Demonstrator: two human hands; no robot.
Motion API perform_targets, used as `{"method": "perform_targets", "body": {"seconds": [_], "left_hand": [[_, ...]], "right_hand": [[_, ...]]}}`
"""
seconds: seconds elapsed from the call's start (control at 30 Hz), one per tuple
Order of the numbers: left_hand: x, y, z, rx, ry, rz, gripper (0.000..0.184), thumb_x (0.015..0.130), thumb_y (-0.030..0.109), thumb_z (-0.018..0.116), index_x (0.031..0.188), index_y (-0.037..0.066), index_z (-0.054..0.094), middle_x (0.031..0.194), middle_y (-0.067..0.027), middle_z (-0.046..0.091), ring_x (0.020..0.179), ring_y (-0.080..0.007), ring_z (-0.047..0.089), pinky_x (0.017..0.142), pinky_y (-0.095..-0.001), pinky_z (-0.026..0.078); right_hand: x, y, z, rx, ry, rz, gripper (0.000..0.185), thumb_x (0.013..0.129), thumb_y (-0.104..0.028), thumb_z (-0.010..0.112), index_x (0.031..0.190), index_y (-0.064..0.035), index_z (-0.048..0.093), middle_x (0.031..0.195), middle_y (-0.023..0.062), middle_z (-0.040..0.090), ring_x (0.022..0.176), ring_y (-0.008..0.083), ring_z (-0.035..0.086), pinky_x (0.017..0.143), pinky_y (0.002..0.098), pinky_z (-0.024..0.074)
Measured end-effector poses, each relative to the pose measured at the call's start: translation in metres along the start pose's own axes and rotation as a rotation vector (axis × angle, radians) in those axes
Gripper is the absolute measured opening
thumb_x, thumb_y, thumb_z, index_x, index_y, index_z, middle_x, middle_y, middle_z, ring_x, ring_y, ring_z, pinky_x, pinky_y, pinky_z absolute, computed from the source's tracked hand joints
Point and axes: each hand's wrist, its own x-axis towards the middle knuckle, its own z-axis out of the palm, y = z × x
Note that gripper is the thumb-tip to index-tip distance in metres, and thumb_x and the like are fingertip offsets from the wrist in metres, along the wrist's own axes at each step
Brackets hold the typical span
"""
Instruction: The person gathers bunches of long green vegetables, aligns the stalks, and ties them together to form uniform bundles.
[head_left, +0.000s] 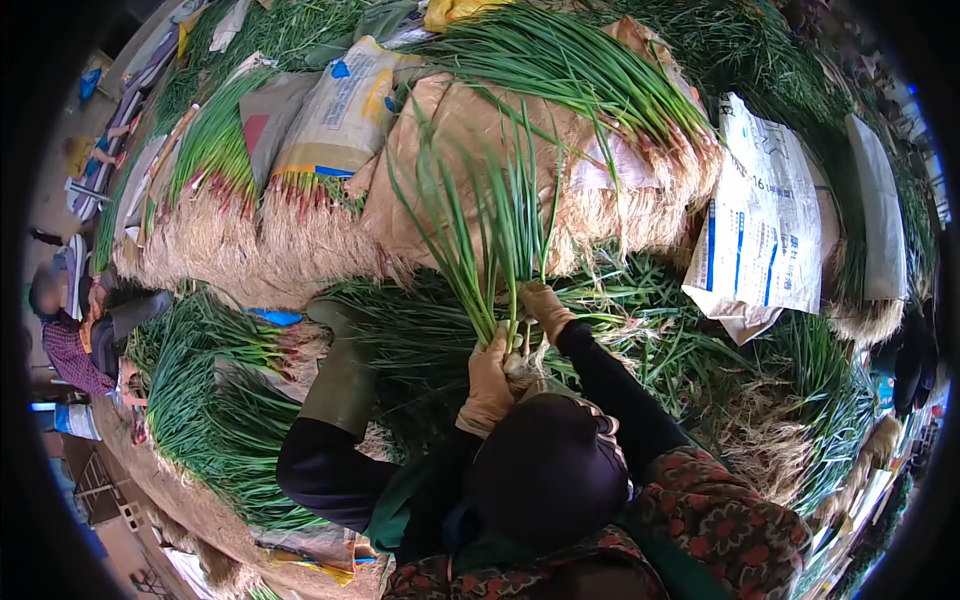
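Note:
In the head view my left hand (486, 385), in a pale glove, is wrapped round the lower ends of a small bunch of green onions (480, 235). The leaves point up and away, partly blurred. My right hand (545, 311), also gloved, is closed beside the bunch, at the stalk just above the root ends; its fingertips are partly hidden. It seems to grip one green onion stalk (514, 305). Pale roots (522, 372) hang below my left hand. Loose green onions and leaf scraps (640, 320) lie on the ground around both hands.
Ahead stands a long row of stacked green onion bundles (590, 75), roots towards me, partly covered by brown sheeting (430, 190) and printed sacks (765, 215). More green onions (215, 430) lie at left, and a root heap (760, 430) at right. Another person (80, 345) sits far left.

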Motion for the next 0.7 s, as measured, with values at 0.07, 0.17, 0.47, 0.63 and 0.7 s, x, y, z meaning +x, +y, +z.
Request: {"method": "perform_targets", "body": {"seconds": [0.07, 0.17, 0.47, 0.63, 0.7], "left_hand": [[0.01, -0.003, -0.015, -0.087, -0.101, -0.103, 0.018, 0.093, 0.024, 0.05, 0.097, 0.006, 0.056, 0.073, 0.0013, 0.053, 0.051, -0.007, 0.046, 0.045, -0.0255, 0.047], [0.013, 0.0, -0.005, -0.022, -0.084, -0.14, 0.016, 0.093, 0.02, 0.05, 0.098, 0.005, 0.056, 0.068, 0.0001, 0.054, 0.052, -0.0088, 0.05, 0.045, -0.0253, 0.048], [0.02, 0.001, -0.017, -0.016, 0.145, 0.144, 0.022, 0.093, 0.024, 0.049, 0.1, 0.004, 0.057, 0.076, -0.0043, 0.063, 0.052, -0.0095, 0.05, 0.047, -0.0237, 0.041], [0.019, 0.001, -0.016, 0.127, 0.055, 0.074, 0.025, 0.092, 0.027, 0.05, 0.097, 0.005, 0.059, 0.076, -0.0054, 0.063, 0.05, -0.0108, 0.049, 0.047, -0.0255, 0.041], [0.023, -0.003, -0.017, 0.155, 0.048, 0.075, 0.025, 0.091, 0.027, 0.051, 0.098, 0.004, 0.059, 0.073, -0.005, 0.061, 0.052, -0.0126, 0.052, 0.048, -0.0271, 0.042]], "right_hand": [[0.021, 0.031, -0.007, -0.217, -0.153, -0.369, 0.032, 0.091, -0.032, 0.052, 0.108, -0.0058, 0.059, 0.084, 0.0078, 0.065, 0.077, 0.0186, 0.063, 0.065, 0.0292, 0.0506], [-0.014, -0.039, 0.021, -0.653, -0.151, -0.367, 0.039, 0.087, -0.033, 0.06, 0.112, -0.0029, 0.057, 0.092, 0.0122, 0.064, 0.084, 0.0218, 0.061, 0.073, 0.0288, 0.0482], [-0.023, -0.009, 0.02, -0.295, -0.019, -0.156, 0.023, 0.091, -0.018, 0.055, 0.109, -0.0041, 0.059, 0.081, 0.0054, 0.064, 0.065, 0.0119, 0.059, 0.054, 0.0242, 0.047], [-0.019, -0.01, 0.021, -0.06, -0.041, -0.287, 0.031, 0.09, -0.023, 0.056, 0.112, -0.0013, 0.057, 0.082, 0.0028, 0.064, 0.066, 0.0084, 0.057, 0.056, 0.0236, 0.0472], [0.021, 0.006, 0.02, -0.098, -0.117, -0.417, 0.031, 0.089, -0.024, 0.059, 0.11, -0.0004, 0.057, 0.088, 0.0034, 0.064, 0.075, 0.0092, 0.057, 0.063, 0.0229, 0.0477]]}}
